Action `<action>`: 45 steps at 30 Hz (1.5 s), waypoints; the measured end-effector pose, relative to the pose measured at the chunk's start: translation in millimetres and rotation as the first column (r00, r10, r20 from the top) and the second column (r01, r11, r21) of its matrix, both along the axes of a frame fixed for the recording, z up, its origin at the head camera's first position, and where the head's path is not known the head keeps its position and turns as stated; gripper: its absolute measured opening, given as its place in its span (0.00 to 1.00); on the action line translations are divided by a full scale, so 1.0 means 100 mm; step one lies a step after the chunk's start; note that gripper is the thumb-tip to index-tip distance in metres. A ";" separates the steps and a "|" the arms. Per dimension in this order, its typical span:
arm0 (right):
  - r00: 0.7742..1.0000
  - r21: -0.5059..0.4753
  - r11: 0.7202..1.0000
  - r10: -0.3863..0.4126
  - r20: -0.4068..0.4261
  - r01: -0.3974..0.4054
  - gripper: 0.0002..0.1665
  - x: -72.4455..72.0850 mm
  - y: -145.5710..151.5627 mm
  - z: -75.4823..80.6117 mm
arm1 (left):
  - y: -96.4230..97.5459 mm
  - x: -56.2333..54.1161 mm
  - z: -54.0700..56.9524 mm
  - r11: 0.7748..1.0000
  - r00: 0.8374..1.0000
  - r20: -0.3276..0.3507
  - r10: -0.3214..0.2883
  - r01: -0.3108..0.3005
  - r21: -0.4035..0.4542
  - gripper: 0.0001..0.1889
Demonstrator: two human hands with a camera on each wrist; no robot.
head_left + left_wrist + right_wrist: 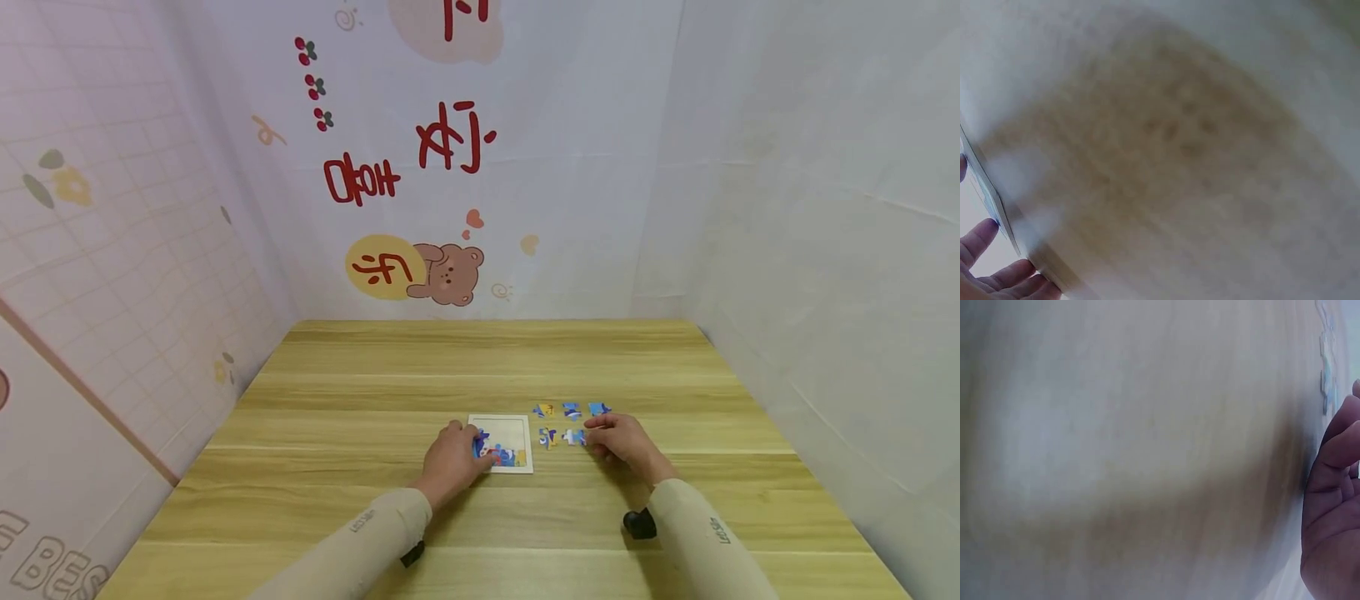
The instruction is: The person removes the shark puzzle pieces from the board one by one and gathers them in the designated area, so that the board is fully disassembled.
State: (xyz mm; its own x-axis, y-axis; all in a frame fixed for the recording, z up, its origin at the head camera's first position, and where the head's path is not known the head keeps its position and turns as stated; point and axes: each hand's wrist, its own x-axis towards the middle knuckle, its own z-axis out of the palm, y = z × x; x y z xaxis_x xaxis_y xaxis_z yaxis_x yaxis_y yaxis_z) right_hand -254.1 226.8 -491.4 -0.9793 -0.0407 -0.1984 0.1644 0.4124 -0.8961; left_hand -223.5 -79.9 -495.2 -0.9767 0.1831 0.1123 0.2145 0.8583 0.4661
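Observation:
A square puzzle tray (pixel 531 450) with a pale rim lies on the table, its lower part filled with blue and colourful picture pieces (pixel 506 456). My left hand (pixel 452 460) rests over its left side, thumb across the lower pieces. In the left wrist view, the extended fingers (pixel 1013 274) lie along the tray's edge. To the right of the tray, my right hand (pixel 628 442) pinches at the right end of a blue-and-white puzzle piece (pixel 573 437), thumb and forefinger partly covering it. The right wrist view shows curled fingers (pixel 1338 450) close to the pieces.
Loose puzzle pieces lie in two rows right of the tray: a yellow-and-blue one (pixel 543 410), a blue one (pixel 572 410), another blue one (pixel 598 408) behind, and a yellow-and-purple one (pixel 548 437) nearer. Printed cloth walls (pixel 585 275) surround the wooden table (pixel 360 367).

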 end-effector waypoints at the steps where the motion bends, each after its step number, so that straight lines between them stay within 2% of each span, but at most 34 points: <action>1: 1.000 -0.007 1.000 -0.001 0.004 0.001 0.15 0.00 -0.02 0.01 | -0.02 0.01 0.01 1.000 1.000 0.002 -0.013 0.013 0.008 0.24; 7: 1.000 -0.008 1.000 0.012 0.010 -0.012 0.16 0.00 -0.21 0.09 | -0.17 0.05 0.03 0.990 0.996 -0.009 -0.093 0.094 0.108 0.23; 14: 0.998 -0.030 0.998 0.061 -0.026 -0.062 0.15 -0.01 -0.61 0.15 | -0.27 0.14 0.00 0.978 0.993 -0.040 -0.111 0.116 0.172 0.19; 21: 0.993 -0.104 0.987 0.119 -0.018 -0.120 0.16 0.00 -1.07 0.12 | -0.27 0.16 -0.05 0.988 0.996 -0.036 -0.076 0.080 0.129 0.15; 28: 0.984 -0.117 0.977 0.174 -0.036 -0.177 0.17 0.04 -1.38 0.06 | -0.25 0.16 -0.08 0.986 0.991 -0.091 -0.096 0.107 0.129 0.10; 35: 0.991 -0.056 0.990 0.132 0.004 -0.132 0.15 0.01 -1.45 -0.01 | -0.24 0.14 -0.09 0.988 0.986 -0.118 -0.115 0.126 0.093 0.10; 45: 0.981 0.025 0.981 0.194 -0.014 -0.194 0.17 -0.02 -1.47 -0.01 | -0.22 0.14 -0.08 0.990 0.988 -0.124 -0.093 0.105 0.090 0.08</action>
State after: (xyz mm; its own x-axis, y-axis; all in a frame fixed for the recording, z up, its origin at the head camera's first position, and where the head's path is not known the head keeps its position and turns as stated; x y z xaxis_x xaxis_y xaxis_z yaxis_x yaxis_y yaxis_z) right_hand -256.2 79.9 -492.4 -0.9564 -0.2259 -0.1853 0.0644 0.4557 -0.8878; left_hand -209.9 -102.3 -503.1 -0.9328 0.2608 0.2488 0.3552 0.7826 0.5112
